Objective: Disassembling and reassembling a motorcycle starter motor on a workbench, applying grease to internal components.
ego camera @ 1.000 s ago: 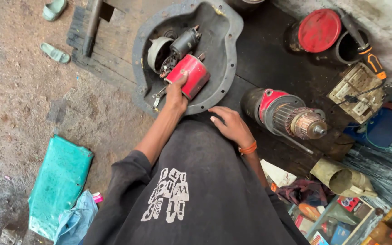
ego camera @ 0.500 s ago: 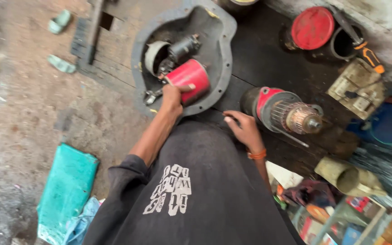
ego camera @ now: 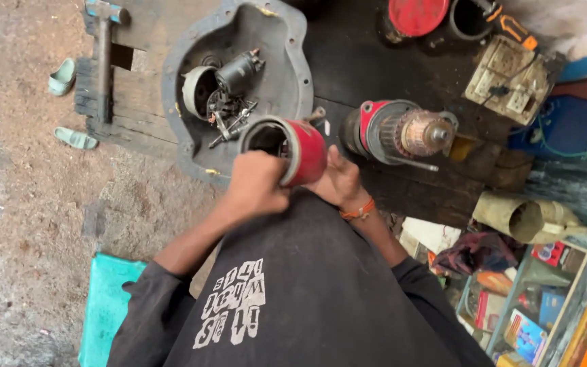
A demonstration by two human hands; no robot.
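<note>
Packages are confined to the crate (ego camera: pixel 582 299) at the lower right corner of the view. A small red box (ego camera: pixel 550 253) sits at its upper edge. A blue carton with yellow patches (ego camera: pixel 526 336) lies near the bottom edge. A blue box (ego camera: pixel 552 306) stands between them. An orange carton (ego camera: pixel 494 282) lies at the crate's left edge.

Both forearms reach up from lower frame to centre, elbows bent. Left hand (ego camera: pixel 258 185) curled in a closed fist-like grip, knuckles up. Right hand (ego camera: pixel 338 182) cupped, fingers wrapped, orange band at wrist.
</note>
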